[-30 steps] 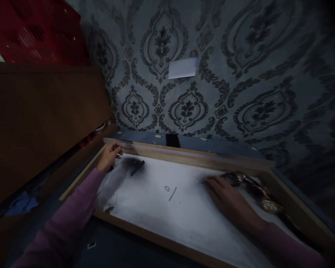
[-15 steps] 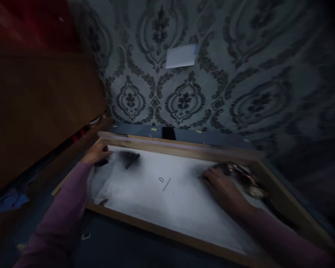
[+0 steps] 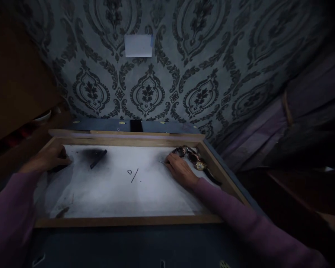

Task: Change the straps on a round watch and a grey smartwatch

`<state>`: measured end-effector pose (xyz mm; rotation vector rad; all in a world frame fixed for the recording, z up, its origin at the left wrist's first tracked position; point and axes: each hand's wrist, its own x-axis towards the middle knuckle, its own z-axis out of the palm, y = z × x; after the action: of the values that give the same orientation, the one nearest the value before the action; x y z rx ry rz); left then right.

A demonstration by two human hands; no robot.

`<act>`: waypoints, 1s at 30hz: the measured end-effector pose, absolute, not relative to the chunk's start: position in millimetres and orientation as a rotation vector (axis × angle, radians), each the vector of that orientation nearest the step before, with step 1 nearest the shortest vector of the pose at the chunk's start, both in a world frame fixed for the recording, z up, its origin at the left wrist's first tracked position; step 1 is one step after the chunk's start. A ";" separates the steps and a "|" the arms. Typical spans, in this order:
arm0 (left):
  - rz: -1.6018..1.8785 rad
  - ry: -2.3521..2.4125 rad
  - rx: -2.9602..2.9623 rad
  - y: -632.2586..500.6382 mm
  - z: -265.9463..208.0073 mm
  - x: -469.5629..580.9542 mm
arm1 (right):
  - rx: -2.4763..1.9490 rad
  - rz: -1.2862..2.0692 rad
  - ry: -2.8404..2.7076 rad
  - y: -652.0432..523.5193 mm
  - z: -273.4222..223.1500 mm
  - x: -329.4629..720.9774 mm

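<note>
A shallow wooden drawer or tray (image 3: 128,222) with a white lining (image 3: 111,199) lies before me. At its left end my left hand (image 3: 51,158) is closed, with a dark item (image 3: 58,168) below the fingers; whether they grip it I cannot tell. My right hand (image 3: 181,170) rests low over the lining at the right, fingers curled, and a thin pale tip (image 3: 162,162) shows at them. Beside it lie several wristwatches, one with a gold case (image 3: 200,166) and a dark strap (image 3: 212,176). A short dark strip (image 3: 98,159) lies nearer my left hand.
Mid-lining are a small ring-shaped item (image 3: 129,172) and a thin dark stick (image 3: 134,175). Behind the drawer, a black flat object (image 3: 136,125) sits on blue patterned cloth (image 3: 100,125). A patterned wall (image 3: 156,82) with a white card (image 3: 139,45) rises behind; a curtain (image 3: 268,123) hangs right.
My view has turned to the right, so the drawer appears farther left and more of the curtain shows. Both hands stay at about the same places in the drawer.
</note>
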<state>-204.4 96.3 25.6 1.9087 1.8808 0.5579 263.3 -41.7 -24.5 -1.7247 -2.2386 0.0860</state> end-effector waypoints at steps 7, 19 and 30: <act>0.155 1.907 2.132 98.9 20.6 -209.2 | -1.741 0.243 -2.134 -42.9 -25.8 261.7; 0.210 2.016 2.103 87.8 36.5 -195.5 | -1.613 0.589 -1.873 -42.2 -27.9 265.0; 0.870 1.698 2.114 68.5 57.1 -159.3 | -1.421 1.095 -1.434 -42.0 -18.9 262.8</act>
<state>-159.3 68.5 57.1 2.1139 1.6983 0.8701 262.8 -42.0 -18.9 -1.4207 -1.4336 1.0950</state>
